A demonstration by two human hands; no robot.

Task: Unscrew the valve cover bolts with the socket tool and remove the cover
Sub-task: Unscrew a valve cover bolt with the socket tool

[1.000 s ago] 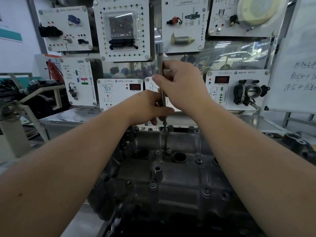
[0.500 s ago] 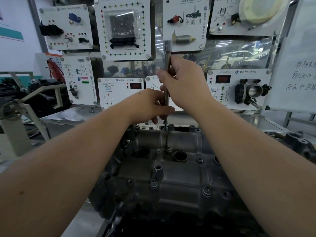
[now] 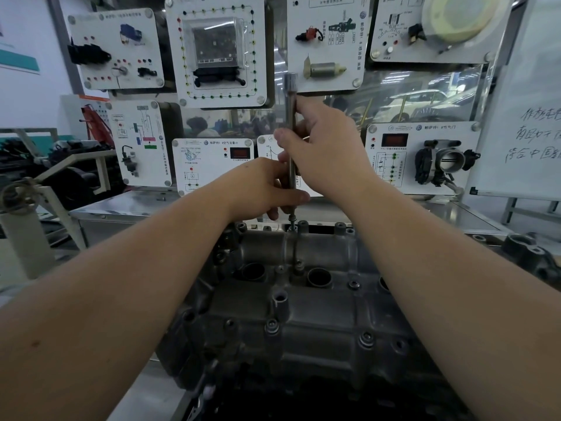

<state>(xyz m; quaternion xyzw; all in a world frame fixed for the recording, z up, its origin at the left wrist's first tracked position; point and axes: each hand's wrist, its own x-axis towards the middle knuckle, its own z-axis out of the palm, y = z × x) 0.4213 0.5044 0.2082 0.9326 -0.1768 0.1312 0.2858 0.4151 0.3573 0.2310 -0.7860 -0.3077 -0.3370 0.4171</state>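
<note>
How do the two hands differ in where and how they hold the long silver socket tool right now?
The right hand grips the long silver socket tool at mid-shaft, fingers wrapped round it; the left hand pinches it low, just above the far-edge bolt of the grey metal valve cover. The right hand sits higher and farther back; the left hand sits lower, close to the cover. Both hold the same upright tool.

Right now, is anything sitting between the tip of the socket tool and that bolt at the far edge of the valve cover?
Nothing visible does. The socket tool stands upright, gripped by both the right hand and left hand, its tip meeting the bolt on the valve cover.
</note>
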